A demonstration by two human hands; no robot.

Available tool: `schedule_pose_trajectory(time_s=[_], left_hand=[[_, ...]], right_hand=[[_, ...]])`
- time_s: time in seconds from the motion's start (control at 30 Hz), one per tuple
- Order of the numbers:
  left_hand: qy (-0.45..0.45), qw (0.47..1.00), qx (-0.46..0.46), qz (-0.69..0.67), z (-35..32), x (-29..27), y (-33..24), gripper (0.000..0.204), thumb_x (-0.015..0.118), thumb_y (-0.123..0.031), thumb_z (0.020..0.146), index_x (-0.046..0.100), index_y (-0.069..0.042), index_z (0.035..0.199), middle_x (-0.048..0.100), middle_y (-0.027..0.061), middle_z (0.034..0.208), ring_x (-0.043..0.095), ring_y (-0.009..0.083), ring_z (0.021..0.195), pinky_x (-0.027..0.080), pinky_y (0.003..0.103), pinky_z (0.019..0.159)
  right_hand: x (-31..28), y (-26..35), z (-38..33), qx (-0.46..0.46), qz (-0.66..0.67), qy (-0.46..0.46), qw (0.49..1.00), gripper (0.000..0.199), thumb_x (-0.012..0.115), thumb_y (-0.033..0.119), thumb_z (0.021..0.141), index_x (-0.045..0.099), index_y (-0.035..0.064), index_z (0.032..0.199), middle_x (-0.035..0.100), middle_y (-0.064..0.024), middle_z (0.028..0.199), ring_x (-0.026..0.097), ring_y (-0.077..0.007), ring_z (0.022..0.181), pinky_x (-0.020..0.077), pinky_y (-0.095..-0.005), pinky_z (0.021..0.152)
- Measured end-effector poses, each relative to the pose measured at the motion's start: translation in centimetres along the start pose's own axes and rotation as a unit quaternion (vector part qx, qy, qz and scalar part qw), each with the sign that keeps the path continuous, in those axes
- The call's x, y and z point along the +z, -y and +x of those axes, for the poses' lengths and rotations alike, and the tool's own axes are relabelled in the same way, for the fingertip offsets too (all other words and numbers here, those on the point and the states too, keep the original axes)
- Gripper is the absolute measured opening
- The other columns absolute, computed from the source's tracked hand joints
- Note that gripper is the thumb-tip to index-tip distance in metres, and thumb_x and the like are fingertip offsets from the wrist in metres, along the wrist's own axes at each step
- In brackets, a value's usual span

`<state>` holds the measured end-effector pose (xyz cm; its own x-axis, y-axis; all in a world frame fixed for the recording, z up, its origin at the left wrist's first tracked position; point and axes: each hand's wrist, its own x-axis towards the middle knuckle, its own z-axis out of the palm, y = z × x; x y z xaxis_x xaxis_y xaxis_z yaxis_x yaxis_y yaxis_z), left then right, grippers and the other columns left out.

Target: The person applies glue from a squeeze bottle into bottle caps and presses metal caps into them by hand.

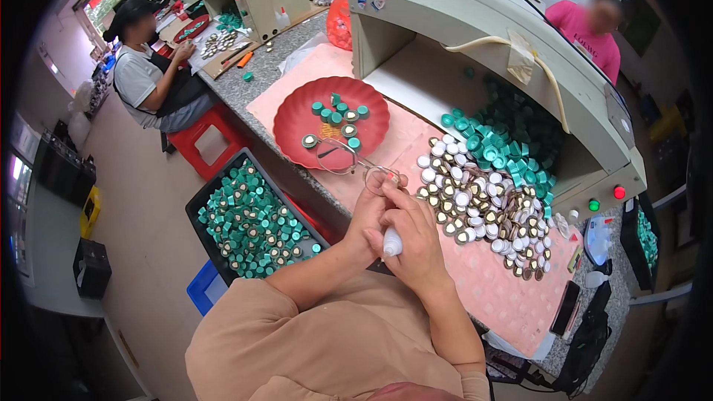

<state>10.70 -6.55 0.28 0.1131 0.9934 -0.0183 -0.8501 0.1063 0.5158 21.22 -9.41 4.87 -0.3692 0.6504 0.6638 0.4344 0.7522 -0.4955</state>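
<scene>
My left hand (365,215) is closed at the fingertips around the rim of a pair of thin metal-framed eyeglasses (343,171), one lens of which reaches over the edge of the red plate. Pressed against it, my right hand (418,236) grips a small white squeeze bottle (392,240), one end showing below the fingers. The right fingertips meet the left ones at the near lens; the exact contact is hidden. Ahead, the scalloped red plate (293,106) carries several green caps (336,119), some with gold-and-white inserts.
Right of my hands lies a heap of white-and-gold discs (475,204), with green caps (494,148) heaped behind under a cream hood (475,18). A black crate (194,208) of filled caps stands at left. A seated co-worker (148,67) is far left; another person (590,33) stands far right.
</scene>
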Motion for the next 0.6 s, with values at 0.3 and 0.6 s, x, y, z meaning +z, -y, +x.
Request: schedule_pose_trajectory(time_s=[0.3,0.6], left_hand=[[-0.041,0.996,0.057,0.063,0.7,1.2,-0.7,0.011,0.059,-0.01,0.092,0.048,-0.012,0.093,0.057,0.0037,0.089,0.051,0.0089,0.073,0.044,0.022,0.067],[0.097,0.65,0.473,0.587,2.8,1.1,-7.0,0.015,0.059,0.007,0.084,0.057,0.001,0.097,0.06,0.014,0.084,0.061,0.0252,0.079,0.05,0.032,0.069]], right_hand=[[-1.3,0.0,-0.7,0.024,0.044,0.005,0.999,0.022,0.073,0.015,0.077,0.056,0.0038,0.086,0.062,-0.0134,0.106,0.057,-0.0317,0.097,0.0423,-0.0422,0.086],[-5.3,-1.3,-3.6,0.285,0.294,-0.199,0.891,0.022,0.057,0.01,0.092,0.056,-0.0033,0.11,0.061,-0.0109,0.099,0.058,-0.0125,0.077,0.0488,-0.0264,0.072]])
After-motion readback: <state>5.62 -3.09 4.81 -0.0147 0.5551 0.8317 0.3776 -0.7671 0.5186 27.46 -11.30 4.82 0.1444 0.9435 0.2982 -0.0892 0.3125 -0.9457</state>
